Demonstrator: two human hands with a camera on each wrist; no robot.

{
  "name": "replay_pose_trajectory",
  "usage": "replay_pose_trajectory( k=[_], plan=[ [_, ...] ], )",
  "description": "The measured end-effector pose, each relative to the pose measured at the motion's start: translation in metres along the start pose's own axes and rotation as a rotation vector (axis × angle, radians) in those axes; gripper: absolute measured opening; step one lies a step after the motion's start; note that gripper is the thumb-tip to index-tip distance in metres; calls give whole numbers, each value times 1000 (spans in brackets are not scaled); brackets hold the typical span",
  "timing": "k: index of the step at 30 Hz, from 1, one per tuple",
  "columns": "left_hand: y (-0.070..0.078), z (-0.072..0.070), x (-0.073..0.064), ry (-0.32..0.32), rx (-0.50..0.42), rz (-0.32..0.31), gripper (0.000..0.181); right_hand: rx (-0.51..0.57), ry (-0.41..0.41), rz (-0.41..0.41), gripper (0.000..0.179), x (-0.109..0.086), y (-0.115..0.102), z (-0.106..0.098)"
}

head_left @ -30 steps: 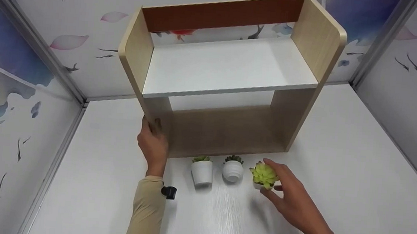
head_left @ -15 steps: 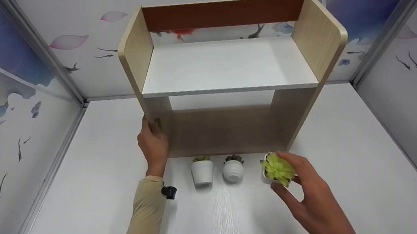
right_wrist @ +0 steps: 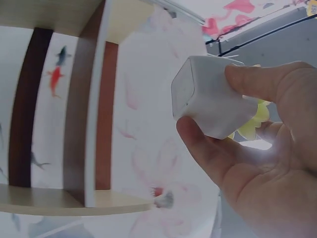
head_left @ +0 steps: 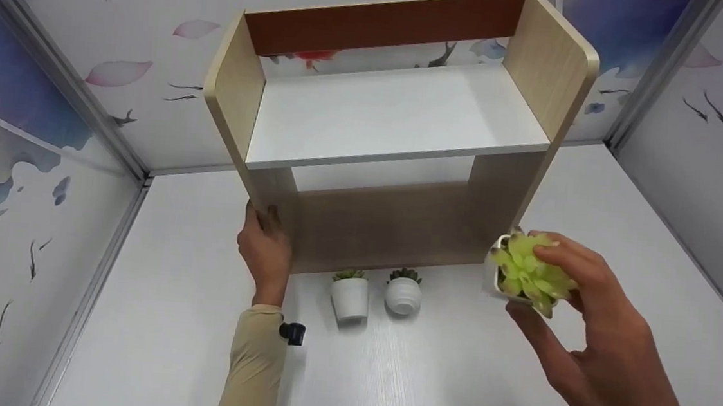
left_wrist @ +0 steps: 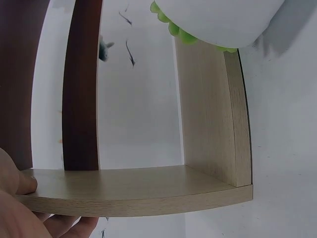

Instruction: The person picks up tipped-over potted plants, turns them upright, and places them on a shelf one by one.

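My right hand (head_left: 609, 338) holds a small potted succulent (head_left: 531, 271) with yellow-green leaves, lifted off the table to the right of the shelf. In the right wrist view its white square pot (right_wrist: 210, 94) sits between thumb and fingers. My left hand (head_left: 265, 257) grips the left side panel of a two-tier wooden shelf (head_left: 392, 228); in the left wrist view the thumb lies on one face of the panel and the fingers on the other. Before the shelf stand a white tapered pot (head_left: 350, 299) with a green succulent and a round ribbed pot (head_left: 404, 297) with a darker one.
The shelf has a white upper board (head_left: 400, 116) and a brown back strip (head_left: 388, 23). It stands on a white table (head_left: 184, 318) enclosed by printed wall panels (head_left: 175, 33) at the back and sides.
My right hand has raised the yellow-green potted succulent from beside the other pots and carried it to the right. My left hand stays on the shelf's side panel.
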State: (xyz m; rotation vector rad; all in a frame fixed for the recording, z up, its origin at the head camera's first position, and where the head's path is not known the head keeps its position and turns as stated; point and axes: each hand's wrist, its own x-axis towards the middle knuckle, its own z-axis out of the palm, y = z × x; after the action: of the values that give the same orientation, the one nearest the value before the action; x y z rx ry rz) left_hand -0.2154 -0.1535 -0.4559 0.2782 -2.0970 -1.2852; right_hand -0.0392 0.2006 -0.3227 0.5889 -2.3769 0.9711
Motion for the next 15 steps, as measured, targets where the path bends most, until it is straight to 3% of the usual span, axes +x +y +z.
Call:
replay_pose_trajectory(
  k=[8, 15],
  plan=[
    [2, 0, -1, 1, 3, 7, 38, 53, 59, -107, 79, 32, -9, -20],
    [2, 0, -1, 3, -2, 7, 37, 14, 84, -198, 70, 80, -12, -28]
  ],
)
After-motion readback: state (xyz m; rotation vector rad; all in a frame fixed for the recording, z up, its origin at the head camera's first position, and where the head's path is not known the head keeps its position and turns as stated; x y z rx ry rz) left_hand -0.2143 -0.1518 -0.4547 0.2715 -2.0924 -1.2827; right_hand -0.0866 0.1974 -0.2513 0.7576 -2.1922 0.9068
